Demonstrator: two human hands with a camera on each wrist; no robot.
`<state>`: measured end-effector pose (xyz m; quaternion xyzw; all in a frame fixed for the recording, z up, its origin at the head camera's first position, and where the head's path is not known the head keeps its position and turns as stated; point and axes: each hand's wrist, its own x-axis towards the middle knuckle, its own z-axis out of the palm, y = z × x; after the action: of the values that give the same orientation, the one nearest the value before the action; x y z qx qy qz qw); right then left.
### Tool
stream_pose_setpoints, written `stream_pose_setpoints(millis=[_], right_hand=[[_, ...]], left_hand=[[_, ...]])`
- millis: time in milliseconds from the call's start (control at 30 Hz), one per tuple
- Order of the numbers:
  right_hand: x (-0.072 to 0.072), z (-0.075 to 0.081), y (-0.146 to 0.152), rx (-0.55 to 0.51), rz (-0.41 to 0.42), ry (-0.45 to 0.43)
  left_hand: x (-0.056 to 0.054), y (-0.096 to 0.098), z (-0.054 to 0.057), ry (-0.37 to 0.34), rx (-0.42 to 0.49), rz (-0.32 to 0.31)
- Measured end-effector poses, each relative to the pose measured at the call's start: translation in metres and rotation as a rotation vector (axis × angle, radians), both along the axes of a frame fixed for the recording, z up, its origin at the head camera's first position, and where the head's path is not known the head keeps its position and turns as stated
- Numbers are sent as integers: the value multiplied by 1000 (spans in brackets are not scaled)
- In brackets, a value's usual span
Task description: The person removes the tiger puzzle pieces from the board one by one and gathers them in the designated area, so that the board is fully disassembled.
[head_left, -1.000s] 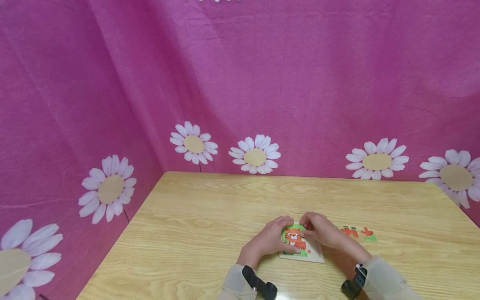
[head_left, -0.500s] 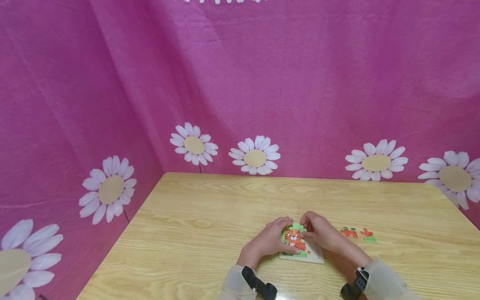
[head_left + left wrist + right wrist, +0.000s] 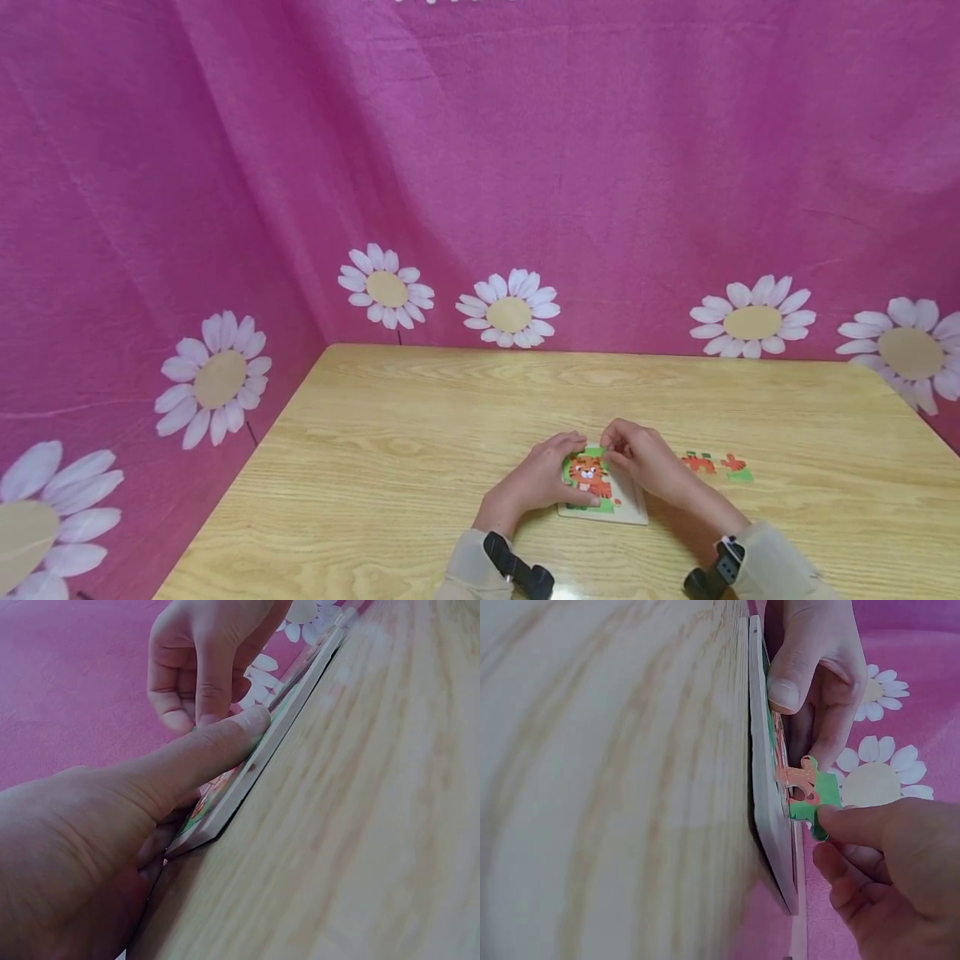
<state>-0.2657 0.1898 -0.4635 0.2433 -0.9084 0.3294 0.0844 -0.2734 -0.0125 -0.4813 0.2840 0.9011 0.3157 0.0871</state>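
Observation:
A square wooden puzzle board (image 3: 628, 502) lies on the table, its left part filled with pieces that form an orange tiger (image 3: 588, 471) on green. My left hand (image 3: 536, 477) holds the board's left side, thumb along the near edge and fingers at the far side. Over the board's upper right, my right hand (image 3: 647, 461) pinches a green and orange puzzle piece (image 3: 826, 789) between thumb and fingers. That piece is tilted up off the board in the right wrist view, close to the laid pieces. In the head view the fingers mostly hide it.
Two loose puzzle pieces lie right of the board: an orange one with dark green tabs (image 3: 699, 463) and an orange and green one (image 3: 738, 468). The wooden table (image 3: 420, 400) meets a pink cloth with daisies (image 3: 600, 192) at its back and left.
My right hand has shifted slightly, its thumb moving up and away from the tiger's face. The left hand and the board stay in place.

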Motion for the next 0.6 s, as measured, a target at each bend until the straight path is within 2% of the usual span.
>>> stream_pose_setpoints(millis=[267,600], right_hand=[[0,0,1,-6,7,1],[4,2,7,-114,-25,-141]], left_hand=[[-1,0,0,17,-6,-12],[-1,0,-2,4,-6,-4]])
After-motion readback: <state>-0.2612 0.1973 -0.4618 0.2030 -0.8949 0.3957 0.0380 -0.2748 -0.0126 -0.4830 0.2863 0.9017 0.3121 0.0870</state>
